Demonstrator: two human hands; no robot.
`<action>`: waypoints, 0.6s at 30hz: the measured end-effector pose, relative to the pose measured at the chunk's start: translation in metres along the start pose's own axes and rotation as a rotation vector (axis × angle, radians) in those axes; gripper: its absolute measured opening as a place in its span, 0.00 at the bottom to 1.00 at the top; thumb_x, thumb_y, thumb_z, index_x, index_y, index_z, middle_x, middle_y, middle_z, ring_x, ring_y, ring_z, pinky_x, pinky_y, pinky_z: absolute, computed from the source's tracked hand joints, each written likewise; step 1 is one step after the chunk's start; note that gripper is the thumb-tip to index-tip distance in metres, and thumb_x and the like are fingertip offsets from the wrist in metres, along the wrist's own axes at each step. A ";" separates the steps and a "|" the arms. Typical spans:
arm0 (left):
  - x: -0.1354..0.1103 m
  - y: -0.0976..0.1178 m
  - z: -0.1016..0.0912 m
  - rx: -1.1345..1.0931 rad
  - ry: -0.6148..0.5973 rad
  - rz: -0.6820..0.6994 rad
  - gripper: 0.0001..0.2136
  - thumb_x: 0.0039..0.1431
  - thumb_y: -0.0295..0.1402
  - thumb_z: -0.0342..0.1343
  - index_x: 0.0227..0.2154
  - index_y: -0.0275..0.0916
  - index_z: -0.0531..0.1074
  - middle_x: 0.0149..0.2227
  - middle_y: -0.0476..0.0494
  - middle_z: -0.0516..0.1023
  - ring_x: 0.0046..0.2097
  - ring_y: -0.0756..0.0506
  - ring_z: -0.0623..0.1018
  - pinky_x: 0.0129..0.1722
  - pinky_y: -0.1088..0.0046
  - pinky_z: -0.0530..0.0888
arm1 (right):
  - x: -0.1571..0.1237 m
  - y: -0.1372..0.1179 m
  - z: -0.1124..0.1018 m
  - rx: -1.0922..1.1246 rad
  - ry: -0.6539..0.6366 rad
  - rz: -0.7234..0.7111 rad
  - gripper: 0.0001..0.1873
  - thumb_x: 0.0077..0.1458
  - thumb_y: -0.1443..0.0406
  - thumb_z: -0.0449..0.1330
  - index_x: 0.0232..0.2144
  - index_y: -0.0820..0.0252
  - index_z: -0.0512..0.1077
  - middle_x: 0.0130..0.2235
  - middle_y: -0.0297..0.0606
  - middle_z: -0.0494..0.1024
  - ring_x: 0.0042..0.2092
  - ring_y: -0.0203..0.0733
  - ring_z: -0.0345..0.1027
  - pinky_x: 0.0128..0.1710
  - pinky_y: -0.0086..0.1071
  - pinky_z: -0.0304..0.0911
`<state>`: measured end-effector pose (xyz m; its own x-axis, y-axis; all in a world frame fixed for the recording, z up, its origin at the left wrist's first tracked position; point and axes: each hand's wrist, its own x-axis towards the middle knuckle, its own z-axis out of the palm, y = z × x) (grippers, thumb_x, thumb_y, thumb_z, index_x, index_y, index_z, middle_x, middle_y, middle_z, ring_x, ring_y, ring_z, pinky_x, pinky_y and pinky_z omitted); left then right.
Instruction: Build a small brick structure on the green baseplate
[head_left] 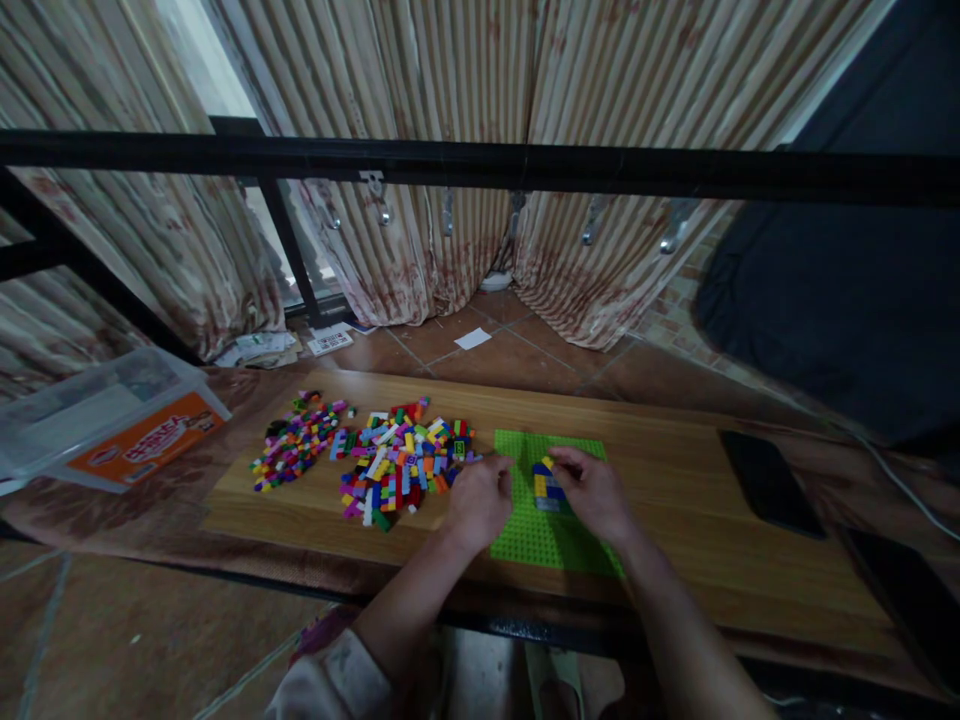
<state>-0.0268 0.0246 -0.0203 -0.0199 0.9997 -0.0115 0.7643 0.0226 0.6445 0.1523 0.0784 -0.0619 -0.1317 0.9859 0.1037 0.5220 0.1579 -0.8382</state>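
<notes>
A green studded baseplate [517, 540] lies on the wooden board, carrying a small build of yellow, blue and grey toy bricks [549, 490]. My right hand [596, 495] reaches in from the right, its thumb and fingers closed at the build's far end around a yellow toy brick [547, 463]. Over the baseplate's left edge is my left hand [480, 503], fingers curled together; whatever they hold, if anything, is hidden. Just left of that hand spreads a pile of mixed toy bricks [405, 460].
A second heap of smaller bricks [296, 440] lies further left on the wooden board [675, 480]. Beside it stands a clear plastic box [112, 420] with an orange label. Dark phone-like slabs lie at right, one [769, 480] on the board. A black rail [480, 160] crosses behind.
</notes>
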 end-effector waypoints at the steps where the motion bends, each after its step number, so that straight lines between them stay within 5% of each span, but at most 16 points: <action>1: 0.001 0.002 0.004 -0.024 -0.020 0.001 0.15 0.61 0.27 0.47 0.47 0.39 0.74 0.45 0.44 0.80 0.46 0.47 0.78 0.48 0.73 0.72 | -0.002 -0.002 0.002 -0.057 -0.001 -0.025 0.15 0.52 0.63 0.55 0.41 0.59 0.76 0.35 0.40 0.80 0.34 0.42 0.73 0.37 0.37 0.66; 8: 0.005 0.006 0.021 -0.023 -0.172 -0.030 0.20 0.59 0.25 0.45 0.52 0.40 0.71 0.42 0.46 0.81 0.46 0.47 0.78 0.52 0.71 0.72 | -0.008 -0.013 0.008 -0.374 0.026 -0.106 0.14 0.54 0.63 0.53 0.40 0.56 0.76 0.34 0.41 0.79 0.33 0.44 0.72 0.36 0.37 0.65; 18: 0.003 0.001 0.030 0.001 -0.127 0.043 0.21 0.59 0.25 0.45 0.54 0.40 0.69 0.46 0.43 0.80 0.48 0.45 0.78 0.53 0.67 0.72 | -0.005 -0.005 0.000 -0.384 0.011 -0.114 0.15 0.56 0.64 0.52 0.42 0.57 0.75 0.40 0.43 0.78 0.38 0.46 0.72 0.40 0.39 0.65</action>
<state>-0.0068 0.0279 -0.0423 0.0944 0.9923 -0.0806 0.7636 -0.0202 0.6453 0.1503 0.0726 -0.0582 -0.1990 0.9610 0.1918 0.7818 0.2737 -0.5603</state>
